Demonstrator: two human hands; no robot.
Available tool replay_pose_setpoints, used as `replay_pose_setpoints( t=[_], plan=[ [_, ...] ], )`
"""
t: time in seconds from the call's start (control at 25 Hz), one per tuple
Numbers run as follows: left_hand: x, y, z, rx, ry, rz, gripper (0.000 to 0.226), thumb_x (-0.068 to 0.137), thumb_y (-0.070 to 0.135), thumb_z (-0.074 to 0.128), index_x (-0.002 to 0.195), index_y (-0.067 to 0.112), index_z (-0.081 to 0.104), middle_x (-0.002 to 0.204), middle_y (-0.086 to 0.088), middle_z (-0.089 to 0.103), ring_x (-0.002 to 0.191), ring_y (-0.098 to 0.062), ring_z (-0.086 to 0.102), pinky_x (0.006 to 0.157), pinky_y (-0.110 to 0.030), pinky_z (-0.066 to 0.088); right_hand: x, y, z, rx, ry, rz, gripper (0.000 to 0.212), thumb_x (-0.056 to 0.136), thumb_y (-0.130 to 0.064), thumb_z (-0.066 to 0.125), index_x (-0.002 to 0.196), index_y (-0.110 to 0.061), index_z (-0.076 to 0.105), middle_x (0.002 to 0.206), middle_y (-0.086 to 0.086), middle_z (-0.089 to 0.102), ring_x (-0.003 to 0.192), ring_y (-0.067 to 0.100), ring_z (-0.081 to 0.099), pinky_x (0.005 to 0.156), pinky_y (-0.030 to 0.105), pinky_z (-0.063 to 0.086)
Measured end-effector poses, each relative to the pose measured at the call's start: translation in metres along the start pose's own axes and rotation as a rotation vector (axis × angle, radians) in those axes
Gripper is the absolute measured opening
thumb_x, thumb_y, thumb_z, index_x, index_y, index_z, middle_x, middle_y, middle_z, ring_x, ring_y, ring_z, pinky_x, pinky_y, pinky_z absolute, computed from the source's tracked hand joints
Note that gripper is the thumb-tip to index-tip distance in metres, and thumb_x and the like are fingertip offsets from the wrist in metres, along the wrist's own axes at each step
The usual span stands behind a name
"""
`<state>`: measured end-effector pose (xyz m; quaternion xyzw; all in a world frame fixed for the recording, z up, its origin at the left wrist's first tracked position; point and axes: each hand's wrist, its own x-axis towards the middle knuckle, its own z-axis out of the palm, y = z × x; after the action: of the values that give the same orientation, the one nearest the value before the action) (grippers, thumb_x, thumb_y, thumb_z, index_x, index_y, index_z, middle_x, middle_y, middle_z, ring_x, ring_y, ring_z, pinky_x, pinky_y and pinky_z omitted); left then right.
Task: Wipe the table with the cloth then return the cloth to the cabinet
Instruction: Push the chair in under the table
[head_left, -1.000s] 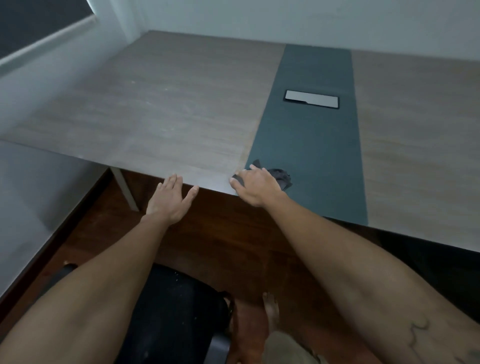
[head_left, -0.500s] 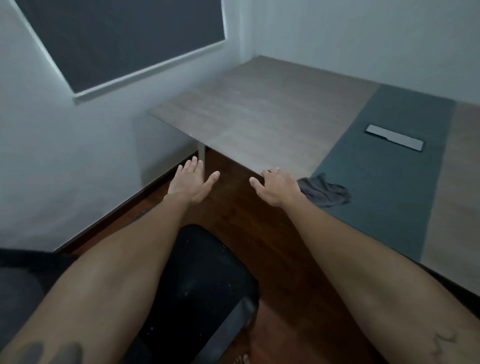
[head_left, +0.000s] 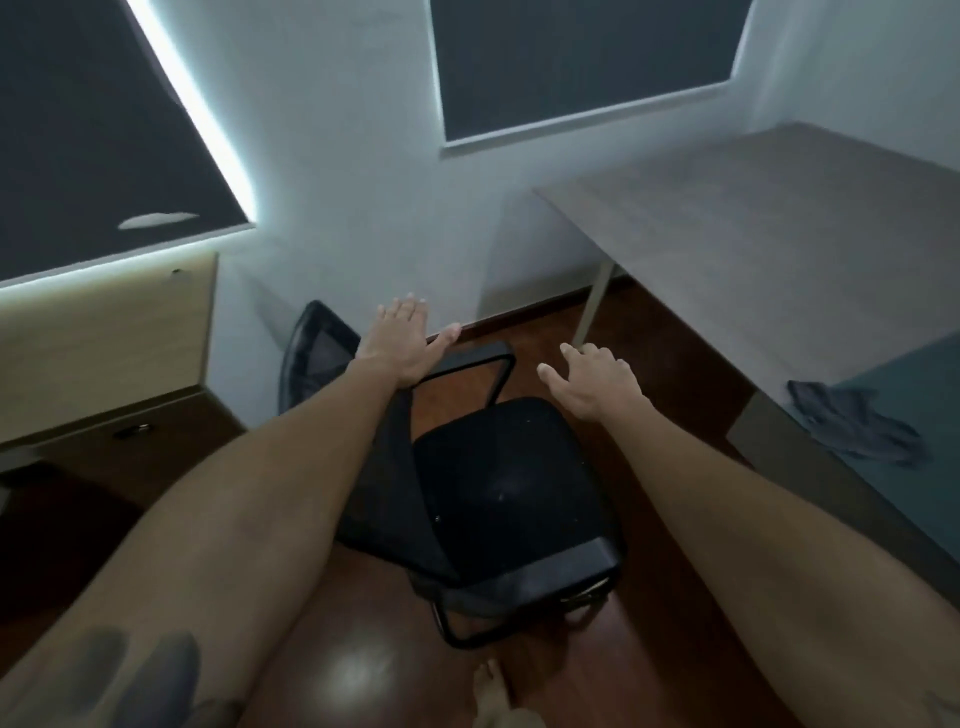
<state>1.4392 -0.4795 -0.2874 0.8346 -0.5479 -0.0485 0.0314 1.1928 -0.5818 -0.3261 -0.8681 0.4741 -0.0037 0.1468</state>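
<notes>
Both arms reach forward over a black office chair (head_left: 511, 499), whose mesh back and padded seat lie directly below them on the dark wooden floor (head_left: 670, 644). The left hand (head_left: 402, 345) is held flat, palm down, fingers straight and close together with the thumb angled out to the side; it holds nothing. The right hand (head_left: 592, 384) is also bare of any object, its fingers loosely curved and a little spread. The cloth (head_left: 852, 426) — a crumpled grey rag — lies by itself on the table (head_left: 753, 244) at the right edge of the view, near the table's front edge, where the pale wood surface meets a dark teal strip (head_left: 914, 431); it is well apart from the right hand. A slim white table leg (head_left: 595, 299) stands beyond the chair. To the left, against the white wall, sits a light wooden cabinet (head_left: 104, 332) — with a small dark handle low on its front. Two dark window panels (head_left: 582, 57) are set in the wall above. A bare foot (head_left: 488, 686) shows at the bottom edge.
</notes>
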Motion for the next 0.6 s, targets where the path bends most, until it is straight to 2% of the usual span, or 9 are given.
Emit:
replay_pose_setpoints(
  t=[0.16,0.32,0.48,0.6],
  plan=[
    [-0.051,-0.079,-0.017,0.043,0.032,-0.168,0.083,0.099,0.065,0.020,0.157,0.006,0.018,0.165,-0.015,0.015,0.152,-0.030,0.010,0.124,-0.045,0.006,-0.009,-0.078,0.021,0.030,-0.073,-0.118,0.075,0.104,-0.061,0.030,0.160,-0.012,0.026,0.158,0.016,0.039,0.144,0.035,0.037,0.115,0.054,0.033],
    [-0.080,-0.145,-0.009,0.053,0.022,-0.222,0.085,0.097,0.069,0.016,0.158,0.010,0.016,0.165,-0.015,0.014,0.152,-0.032,0.011,0.124,-0.048,0.009,-0.028,-0.155,0.054,0.153,-0.179,-0.189,0.079,0.102,-0.064,0.033,0.159,-0.010,0.027,0.158,0.019,0.038,0.144,0.038,0.037,0.116,0.053,0.035],
    [-0.081,-0.179,0.006,0.020,-0.011,-0.149,0.080,0.099,0.065,0.020,0.159,0.012,0.013,0.166,-0.010,0.010,0.153,-0.029,0.006,0.124,-0.046,0.005,-0.048,-0.219,0.088,0.293,-0.260,-0.125,0.092,0.096,-0.076,0.034,0.158,-0.008,0.032,0.157,0.020,0.039,0.144,0.036,0.039,0.116,0.050,0.037],
    [-0.066,-0.201,0.017,0.014,-0.020,-0.020,0.078,0.099,0.065,0.020,0.159,0.015,0.013,0.167,-0.006,0.005,0.154,-0.022,0.002,0.124,-0.041,0.000,-0.059,-0.264,0.102,0.351,-0.273,-0.060,0.108,0.086,-0.089,0.032,0.156,-0.006,0.034,0.156,0.020,0.040,0.142,0.036,0.043,0.114,0.049,0.040]
  ],
)
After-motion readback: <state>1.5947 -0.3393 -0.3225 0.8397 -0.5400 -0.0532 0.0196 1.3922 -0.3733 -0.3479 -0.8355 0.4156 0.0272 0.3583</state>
